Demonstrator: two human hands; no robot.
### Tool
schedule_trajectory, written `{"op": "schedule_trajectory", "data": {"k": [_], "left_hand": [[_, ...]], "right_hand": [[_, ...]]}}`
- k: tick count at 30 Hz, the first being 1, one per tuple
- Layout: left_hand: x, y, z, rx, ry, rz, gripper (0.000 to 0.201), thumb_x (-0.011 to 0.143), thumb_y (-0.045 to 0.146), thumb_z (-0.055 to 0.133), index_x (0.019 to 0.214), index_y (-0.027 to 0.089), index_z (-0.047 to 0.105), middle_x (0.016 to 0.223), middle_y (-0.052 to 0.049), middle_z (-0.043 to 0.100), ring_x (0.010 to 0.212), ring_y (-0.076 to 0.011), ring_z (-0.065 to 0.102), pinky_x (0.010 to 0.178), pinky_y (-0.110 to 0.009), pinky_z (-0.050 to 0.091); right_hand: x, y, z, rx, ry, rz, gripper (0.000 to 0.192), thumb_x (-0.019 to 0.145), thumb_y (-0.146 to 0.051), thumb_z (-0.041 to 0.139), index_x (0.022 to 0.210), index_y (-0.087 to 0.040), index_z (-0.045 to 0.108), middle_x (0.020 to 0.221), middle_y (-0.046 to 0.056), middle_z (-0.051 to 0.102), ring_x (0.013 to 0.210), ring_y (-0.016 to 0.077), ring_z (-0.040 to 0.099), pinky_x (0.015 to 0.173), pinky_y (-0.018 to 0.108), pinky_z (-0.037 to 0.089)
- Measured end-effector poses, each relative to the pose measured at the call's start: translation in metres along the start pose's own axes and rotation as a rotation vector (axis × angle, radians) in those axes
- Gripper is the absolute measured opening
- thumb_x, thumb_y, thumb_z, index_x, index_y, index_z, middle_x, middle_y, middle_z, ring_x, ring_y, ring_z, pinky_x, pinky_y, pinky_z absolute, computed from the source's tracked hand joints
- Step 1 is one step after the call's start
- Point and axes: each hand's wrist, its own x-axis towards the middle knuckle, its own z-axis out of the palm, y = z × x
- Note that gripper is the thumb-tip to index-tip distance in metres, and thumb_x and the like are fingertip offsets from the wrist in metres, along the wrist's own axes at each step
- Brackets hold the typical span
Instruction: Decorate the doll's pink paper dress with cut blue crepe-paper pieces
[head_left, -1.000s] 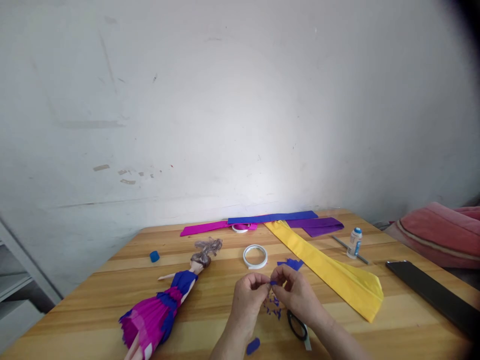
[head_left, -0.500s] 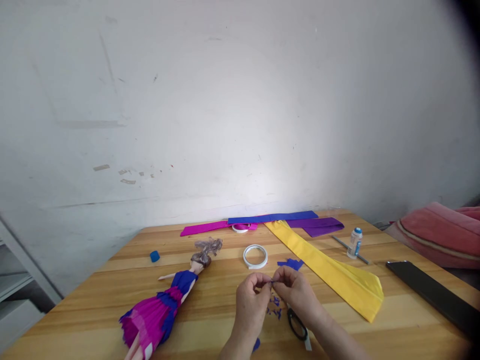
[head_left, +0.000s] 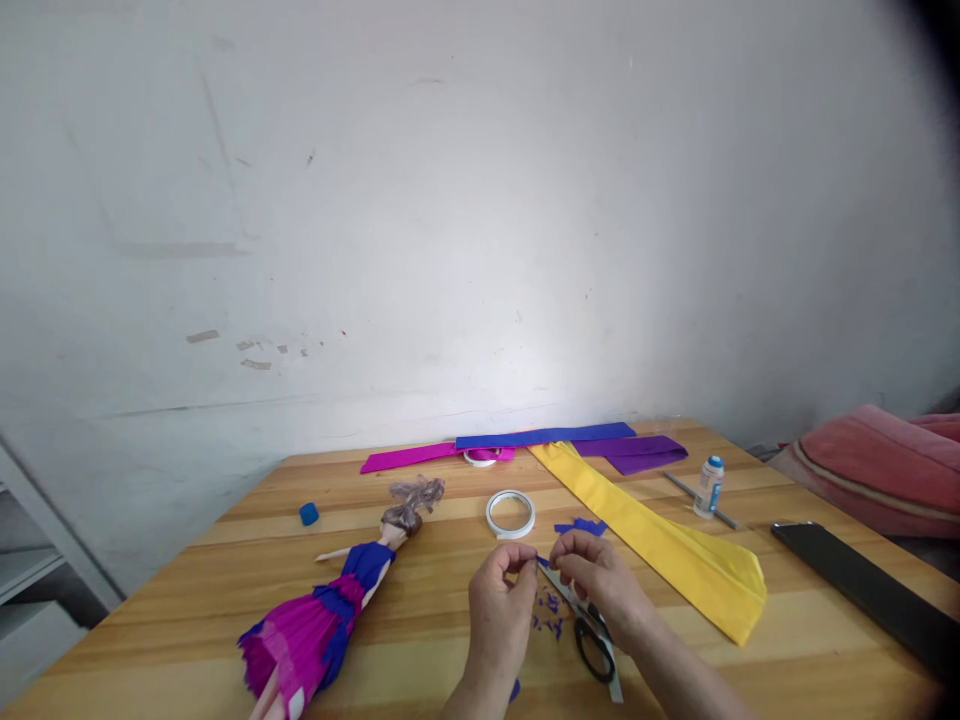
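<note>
My left hand point(head_left: 504, 590) pinches a small blue paper strip point(head_left: 543, 562) between thumb and forefinger. Just to its right, my right hand point(head_left: 596, 578) has its fingers curled into a pinch; whatever they hold is too small to make out. Below the hands, black-handled scissors point(head_left: 594, 650) lie on the table, partly hidden by the right hand. Tiny blue scraps point(head_left: 551, 605) are scattered beside the blades. Behind the right hand rests a bunch of blue paper pieces point(head_left: 581, 526). On the left lies a doll point(head_left: 367, 565) in a blue and magenta paper dress.
A white tape roll point(head_left: 511, 514) sits beyond my hands. Folded yellow paper point(head_left: 660, 535), a blue strip point(head_left: 547, 436), magenta paper point(head_left: 409, 457) and purple paper point(head_left: 645, 452) lie farther back. At right are a glue bottle point(head_left: 709, 487) and a black flat object point(head_left: 855, 580); a blue cap point(head_left: 308, 513) is left.
My hands have moved slightly apart from touching fingertips. The blue strip at the left fingertips and the scissor blades now show in the gap.
</note>
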Motion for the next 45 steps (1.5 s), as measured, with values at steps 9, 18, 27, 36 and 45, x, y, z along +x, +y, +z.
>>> {"op": "schedule_trajectory", "data": {"k": [9,18,27,36,45], "left_hand": [[-0.003,0.005,0.002,0.024,-0.033,0.031,0.013,0.073,0.022,0.053,0.075,0.017,0.065,0.073,-0.004,0.068,0.067,-0.0171,0.061,0.059,-0.025,0.045],[-0.004,0.005,0.002,0.011,-0.075,-0.006,0.017,0.073,0.022,0.053,0.08,0.017,0.068,0.079,-0.005,0.07,0.073,-0.0182,0.063,0.064,-0.026,0.047],[-0.005,0.003,0.001,-0.094,-0.094,-0.052,0.024,0.076,0.03,0.052,0.087,0.017,0.069,0.085,-0.007,0.071,0.079,-0.0211,0.065,0.072,-0.032,0.051],[-0.004,0.001,0.004,-0.014,-0.094,-0.008,0.023,0.077,0.026,0.05,0.087,0.019,0.069,0.087,-0.007,0.071,0.081,-0.0211,0.064,0.076,-0.032,0.05],[-0.016,0.005,0.006,-0.093,-0.057,0.06,0.026,0.077,0.018,0.049,0.09,0.02,0.071,0.091,-0.007,0.07,0.088,-0.0206,0.062,0.082,-0.032,0.048]], "right_hand": [[-0.005,0.001,0.003,-0.449,0.08,-0.38,0.009,0.067,-0.018,0.051,0.07,-0.017,0.06,0.066,0.0,0.058,0.061,0.0133,0.052,0.052,0.022,0.035],[-0.007,0.0,0.004,-0.64,0.152,-0.482,0.01,0.069,-0.013,0.051,0.066,-0.018,0.059,0.063,0.001,0.059,0.061,0.0144,0.054,0.056,0.023,0.037],[-0.004,0.002,0.003,-0.648,0.182,-0.45,0.012,0.069,-0.015,0.051,0.063,-0.019,0.061,0.062,0.001,0.061,0.06,0.0149,0.055,0.057,0.023,0.038],[-0.004,0.003,0.004,-0.664,0.209,-0.408,0.013,0.069,-0.019,0.051,0.059,-0.019,0.059,0.06,0.001,0.061,0.059,0.0159,0.055,0.057,0.024,0.039],[-0.001,0.012,-0.004,-0.427,0.113,-0.189,0.02,0.071,-0.037,0.055,0.068,-0.019,0.064,0.066,0.002,0.064,0.066,0.0197,0.057,0.061,0.027,0.043]]}}
